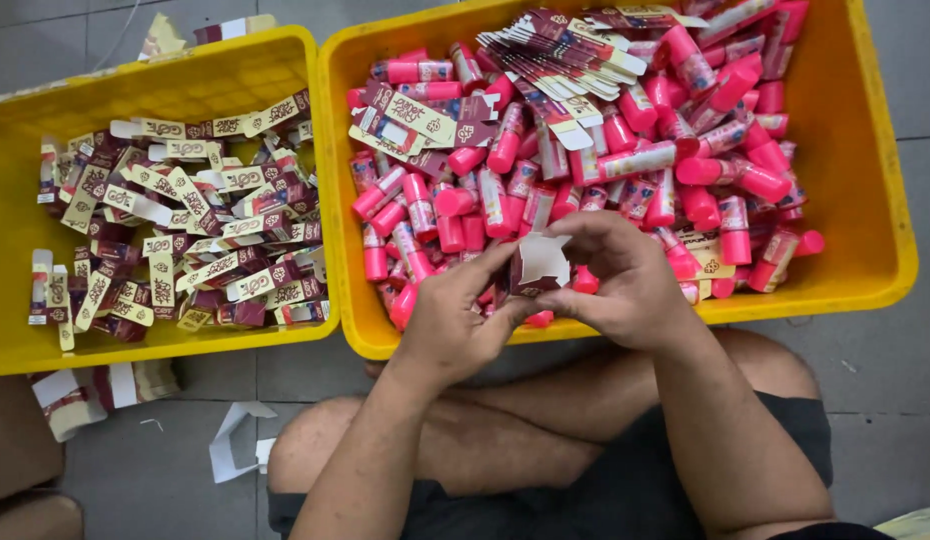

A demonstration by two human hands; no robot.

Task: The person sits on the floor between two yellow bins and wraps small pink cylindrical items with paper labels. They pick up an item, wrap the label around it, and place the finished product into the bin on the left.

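Note:
My left hand (pixel 453 310) and my right hand (pixel 620 275) meet over the front edge of the right yellow crate (pixel 865 200), both gripping a small maroon-and-cream carton (pixel 537 265) with its white flaps spread apart. Behind my hands the crate is heaped with pink capped tubes (pixel 685 170). A fan of flat carton blanks (pixel 560 60) lies on top of the tubes at the back. The left yellow crate (pixel 25 210) holds several folded maroon-and-cream cartons (pixel 185 240) lying in a loose pile.
I sit cross-legged on a grey tiled floor, knees (pixel 315 445) just below the crates. A white cardboard scrap (pixel 233 440) and a few loose cartons (pixel 95 390) lie on the floor at left. A brown surface (pixel 20 450) sits at the bottom left.

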